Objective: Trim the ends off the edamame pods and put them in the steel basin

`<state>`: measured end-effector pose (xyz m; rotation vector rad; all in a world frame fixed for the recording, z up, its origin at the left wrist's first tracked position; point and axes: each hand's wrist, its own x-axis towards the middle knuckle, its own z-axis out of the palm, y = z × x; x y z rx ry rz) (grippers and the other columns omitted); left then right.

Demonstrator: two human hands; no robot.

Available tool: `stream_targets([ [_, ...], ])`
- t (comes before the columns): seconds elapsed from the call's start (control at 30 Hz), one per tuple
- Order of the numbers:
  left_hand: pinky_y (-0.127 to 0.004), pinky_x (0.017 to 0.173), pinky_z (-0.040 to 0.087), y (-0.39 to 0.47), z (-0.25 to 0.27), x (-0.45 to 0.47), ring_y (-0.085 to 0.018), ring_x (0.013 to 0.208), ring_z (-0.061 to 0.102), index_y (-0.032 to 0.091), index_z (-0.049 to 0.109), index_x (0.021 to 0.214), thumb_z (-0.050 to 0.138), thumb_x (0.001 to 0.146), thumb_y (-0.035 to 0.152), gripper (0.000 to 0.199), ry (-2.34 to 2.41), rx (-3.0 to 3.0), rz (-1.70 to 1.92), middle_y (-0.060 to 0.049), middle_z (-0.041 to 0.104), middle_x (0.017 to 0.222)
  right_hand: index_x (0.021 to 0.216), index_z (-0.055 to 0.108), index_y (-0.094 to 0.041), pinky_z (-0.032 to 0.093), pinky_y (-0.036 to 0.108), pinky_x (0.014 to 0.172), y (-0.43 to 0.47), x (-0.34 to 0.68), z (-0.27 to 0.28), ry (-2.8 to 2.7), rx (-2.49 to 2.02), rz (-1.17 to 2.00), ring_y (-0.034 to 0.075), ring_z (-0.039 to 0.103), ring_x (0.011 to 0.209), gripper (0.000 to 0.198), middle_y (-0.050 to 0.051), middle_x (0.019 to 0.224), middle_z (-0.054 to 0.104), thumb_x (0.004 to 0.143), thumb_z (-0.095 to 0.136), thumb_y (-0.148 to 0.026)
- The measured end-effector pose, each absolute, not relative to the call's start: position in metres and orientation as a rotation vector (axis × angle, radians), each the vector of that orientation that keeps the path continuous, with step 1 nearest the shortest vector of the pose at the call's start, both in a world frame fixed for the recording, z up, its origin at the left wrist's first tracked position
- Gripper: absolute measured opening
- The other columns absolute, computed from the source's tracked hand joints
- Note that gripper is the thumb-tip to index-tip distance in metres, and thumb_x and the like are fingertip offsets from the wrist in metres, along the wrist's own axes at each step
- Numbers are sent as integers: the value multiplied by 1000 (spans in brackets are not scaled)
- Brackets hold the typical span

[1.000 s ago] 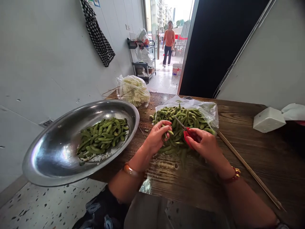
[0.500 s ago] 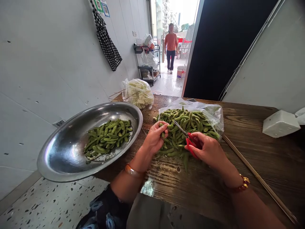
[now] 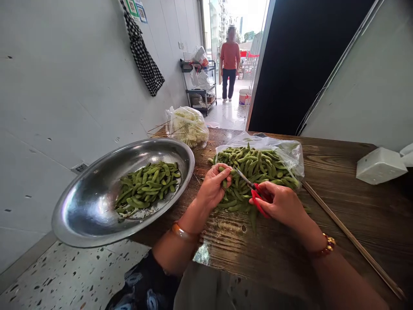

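Pinched in my left hand [image 3: 214, 185] is a green edamame pod [image 3: 225, 183], partly covered by the fingers. My right hand [image 3: 280, 201] grips red-handled scissors [image 3: 260, 200], whose blades point up and left to the end of the pod. Whether the blades touch it I cannot tell. Behind and beneath both hands lies a heap of edamame pods [image 3: 258, 161], spilling from a clear plastic bag [image 3: 292, 155] onto the wooden table [image 3: 222, 245]. To the left, a large steel basin [image 3: 87, 215] holds a smaller pile of pods [image 3: 146, 185].
A bag of cauliflower [image 3: 189, 125] stands behind the basin, with thin skewers beside it. Long wooden sticks [image 3: 351, 239] lie at the right, near a white foam box [image 3: 380, 165]. A person [image 3: 229, 60] stands in the doorway by a cart [image 3: 200, 82].
The scissors' blades have come closer together at the pod in my left hand. The person in the doorway has come nearer. Both hands stay almost in place.
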<state>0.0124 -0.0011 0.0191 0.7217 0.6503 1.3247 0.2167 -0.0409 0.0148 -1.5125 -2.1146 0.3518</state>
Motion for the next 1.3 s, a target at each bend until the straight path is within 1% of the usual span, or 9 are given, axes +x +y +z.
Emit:
stream_targets([
  [0.13,-13,46,36,-5,19,18,-2,52,48,13,58,77,79,65,22,26,682,835,1284,1,59,75,80,65,-20,35,28,59,-40,216,16,-2155,-1517,306,16,54,59,38,2,66,63,80,59,-57],
  [0.27,-13,47,36,-5,18,20,-3,51,46,13,58,78,77,68,22,23,700,911,1257,3,55,66,71,58,-20,30,27,56,-40,216,16,-2216,-1538,257,14,47,55,40,1,61,59,80,57,-59],
  [0.33,-13,47,36,-5,17,20,-3,52,46,13,57,79,76,68,22,23,717,913,1267,3,56,67,71,56,-21,28,27,55,-40,215,16,-2244,-1543,239,14,46,55,42,1,62,59,79,57,-61],
  [0.53,-14,47,34,-2,19,16,-2,53,46,14,56,77,78,65,24,28,748,910,1318,1,58,78,72,54,-21,26,27,54,-41,215,17,-2276,-1583,201,15,49,58,47,2,66,62,76,56,-67],
  [0.77,-16,47,34,-3,19,17,-4,52,45,14,57,79,76,68,26,25,803,1035,1309,2,55,67,71,54,-21,24,27,53,-41,215,18,-2274,-1595,207,15,49,56,47,1,63,61,77,55,-68],
  [0.9,-16,49,35,-4,18,18,-4,53,45,15,57,78,75,69,25,23,812,1065,1289,3,54,64,73,56,-21,25,27,54,-42,214,20,-2265,-1594,209,15,51,58,45,1,66,62,77,57,-66],
  [1.03,-16,48,34,-2,18,16,-4,52,45,15,57,79,75,69,25,23,831,1048,1321,3,54,66,74,57,-21,24,26,54,-44,214,23,-2278,-1609,200,16,52,59,44,1,65,62,77,57,-65],
  [1.2,-16,47,33,0,18,13,-3,52,45,15,56,77,76,67,25,24,841,1059,1360,2,56,75,71,55,-21,22,27,53,-44,215,25,-2299,-1637,203,15,51,57,46,1,63,61,77,55,-67],
  [1.3,-16,48,34,0,18,13,-3,53,45,15,57,79,75,69,26,23,831,1099,1342,2,56,73,70,56,-21,22,27,53,-43,215,25,-2309,-1609,235,14,50,57,46,0,64,62,77,56,-66],
])
